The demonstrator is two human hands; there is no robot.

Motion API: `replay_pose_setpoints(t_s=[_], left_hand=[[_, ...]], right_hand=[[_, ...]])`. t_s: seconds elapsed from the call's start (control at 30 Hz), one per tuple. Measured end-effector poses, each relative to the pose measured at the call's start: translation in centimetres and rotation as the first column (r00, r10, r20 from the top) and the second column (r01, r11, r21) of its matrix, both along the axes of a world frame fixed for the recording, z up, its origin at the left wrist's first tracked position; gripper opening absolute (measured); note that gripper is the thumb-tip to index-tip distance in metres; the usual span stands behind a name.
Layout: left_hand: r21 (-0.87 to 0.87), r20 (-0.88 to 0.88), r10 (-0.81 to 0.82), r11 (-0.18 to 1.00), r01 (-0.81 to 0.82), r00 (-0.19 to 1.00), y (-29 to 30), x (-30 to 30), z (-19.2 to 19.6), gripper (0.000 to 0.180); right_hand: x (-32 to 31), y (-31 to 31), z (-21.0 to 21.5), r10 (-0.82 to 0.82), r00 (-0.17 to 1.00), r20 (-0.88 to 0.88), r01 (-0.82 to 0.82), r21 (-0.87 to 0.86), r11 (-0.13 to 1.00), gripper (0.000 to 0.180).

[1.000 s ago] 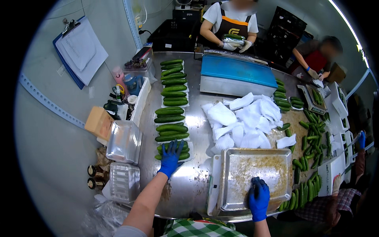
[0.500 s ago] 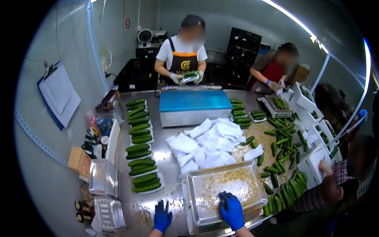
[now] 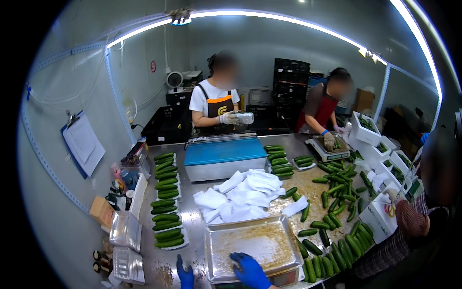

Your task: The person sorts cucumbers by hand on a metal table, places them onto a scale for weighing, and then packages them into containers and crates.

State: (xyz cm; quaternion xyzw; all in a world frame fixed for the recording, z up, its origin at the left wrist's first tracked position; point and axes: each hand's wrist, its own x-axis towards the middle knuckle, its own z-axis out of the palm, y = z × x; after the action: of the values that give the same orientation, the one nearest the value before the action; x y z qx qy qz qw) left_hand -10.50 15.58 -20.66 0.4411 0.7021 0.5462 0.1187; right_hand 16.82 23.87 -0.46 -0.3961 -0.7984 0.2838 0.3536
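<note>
Crumb-strewn metal tray at the steel desk's near edge, my blue-gloved right grip resting spread on its front rim, my left grip open beside it on the desk, white foam sheets beyond, clear lidded packs at left, blue clipboard on the wall.

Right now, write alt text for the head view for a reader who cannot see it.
Two blue-gloved hands, the right hand resting in a crumb-strewn rectangular metal tray and the left hand on the steel table beside it. Beyond lie crumpled white cloths, rows of green cucumbers and a blue-topped scale, with other people working across the table.
</note>
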Motion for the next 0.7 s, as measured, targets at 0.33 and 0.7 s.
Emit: replay_pose_setpoints(t_s=[0.33, 0.7], left_hand=[[0.345, 0.121, -0.140, 0.934, 0.091, 0.983, 7.2, 9.5, 14.4, 0.056], [0.224, 0.164, -0.295, 0.940, 0.256, 0.941, 10.6, 20.3, 19.4, 0.055]], right_hand=[[5.0, -0.1, 0.1, 0.193, 0.964, -0.185, -0.189, 0.036, 0.981, 0.041], [28.7, 3.1, -2.0, -0.412, 0.881, -0.234, 0.404, -0.085, 0.911, 0.039]])
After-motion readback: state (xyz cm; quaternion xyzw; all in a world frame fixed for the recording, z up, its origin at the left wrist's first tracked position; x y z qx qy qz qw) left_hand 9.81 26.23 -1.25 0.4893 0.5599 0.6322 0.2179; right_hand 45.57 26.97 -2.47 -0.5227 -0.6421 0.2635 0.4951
